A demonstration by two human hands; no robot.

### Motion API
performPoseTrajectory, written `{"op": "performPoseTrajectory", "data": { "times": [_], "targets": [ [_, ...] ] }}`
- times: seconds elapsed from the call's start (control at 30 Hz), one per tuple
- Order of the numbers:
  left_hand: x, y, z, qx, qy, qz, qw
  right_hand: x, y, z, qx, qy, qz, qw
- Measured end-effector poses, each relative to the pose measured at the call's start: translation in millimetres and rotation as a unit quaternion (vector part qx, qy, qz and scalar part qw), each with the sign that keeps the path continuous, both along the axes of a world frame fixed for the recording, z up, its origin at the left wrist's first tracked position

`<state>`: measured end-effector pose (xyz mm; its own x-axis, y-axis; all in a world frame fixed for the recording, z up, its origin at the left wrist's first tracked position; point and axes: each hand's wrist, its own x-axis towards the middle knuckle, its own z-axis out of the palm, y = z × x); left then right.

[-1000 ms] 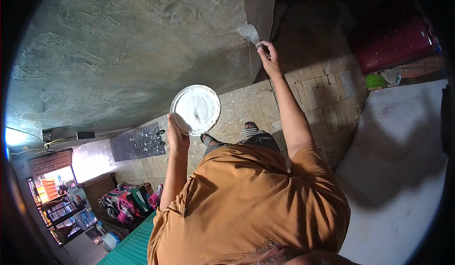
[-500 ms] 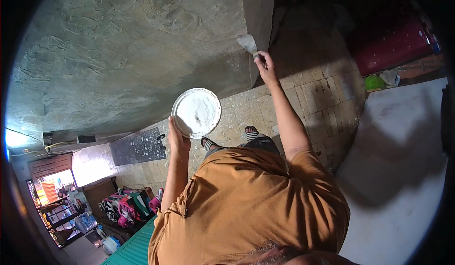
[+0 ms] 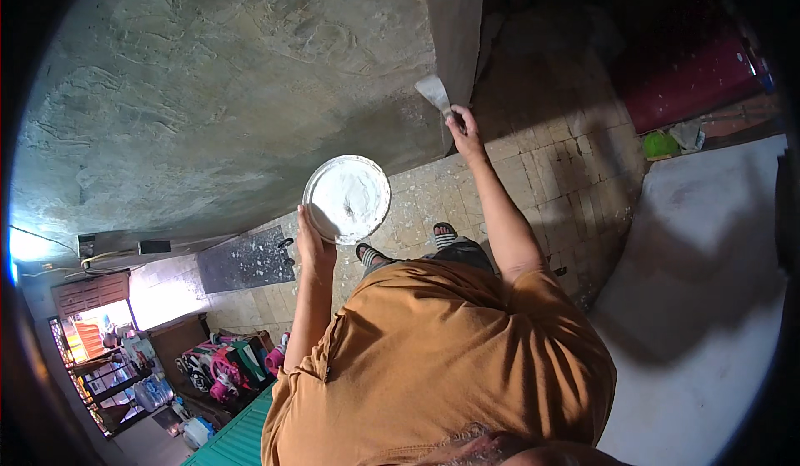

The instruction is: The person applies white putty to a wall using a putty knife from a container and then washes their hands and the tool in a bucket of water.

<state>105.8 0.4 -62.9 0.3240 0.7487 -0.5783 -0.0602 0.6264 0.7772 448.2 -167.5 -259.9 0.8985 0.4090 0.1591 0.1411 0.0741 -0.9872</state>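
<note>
as seen from the head, the person's left hand (image 3: 317,252) holds a round white container (image 3: 311,186) at about nine o'clock, just left of the middle; the thumb lies along its near side, and the other fingers are mostly hidden beneath it. a broad mass of white paste (image 3: 350,192) lies in the container, its surface uneven, with a darker dip toward six o'clock.

the right hand (image 3: 467,137), out toward one o'clock at the end of a stretched arm, is closed around the handle of a putty knife (image 3: 432,91). the blade points up toward twelve o'clock, by the corner of a grey, roughly plastered wall (image 3: 250,91); whether it touches the wall or hangs just in front cannot be told. the wall fills the space from nine round to twelve o'clock.

below, at six o'clock, is the wearer's orange-brown shirt (image 3: 450,341), with two striped sandals (image 3: 369,255) near the middle, on a pale tiled floor (image 3: 533,166) spotted with white. a dark, white-specked mat (image 3: 246,259) lies between eight and nine o'clock. at eight are pink and black items (image 3: 223,370) and a blue bottle (image 3: 152,393); at seven, a green ribbed surface (image 3: 242,433). a dark red panel (image 3: 692,82) stands at two o'clock, a round green object (image 3: 660,144) just beneath it, and a large white surface (image 3: 708,316) spreads from three to four.
</note>
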Motion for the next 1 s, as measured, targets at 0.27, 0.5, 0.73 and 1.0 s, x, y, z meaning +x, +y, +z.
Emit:
{"op": "performPoseTrajectory", "data": {
  "times": [0.27, 0.5, 0.73, 1.0],
  "targets": [
    [-14.4, 3.3, -10.8, -0.006, -0.013, 0.004, 1.000, -6.2, -3.4, 46.5, 0.052, 0.076, 0.042, 0.995],
    [1.8, 3.4, -6.8, -0.011, -0.038, -0.005, 0.999, -5.0, -41.1, 12.2, -0.086, -0.045, -0.011, 0.995],
    [-12.9, 1.3, -27.5, -0.006, -0.063, -0.007, 0.998, -53.6, -114.9, 73.9, -0.186, -0.042, 0.065, 0.979],
    [1.8, -18.7, -47.8, -0.062, -0.163, -0.049, 0.984, -92.7, -122.1, 198.5, -0.296, -0.055, 0.202, 0.932]
  ]
}}
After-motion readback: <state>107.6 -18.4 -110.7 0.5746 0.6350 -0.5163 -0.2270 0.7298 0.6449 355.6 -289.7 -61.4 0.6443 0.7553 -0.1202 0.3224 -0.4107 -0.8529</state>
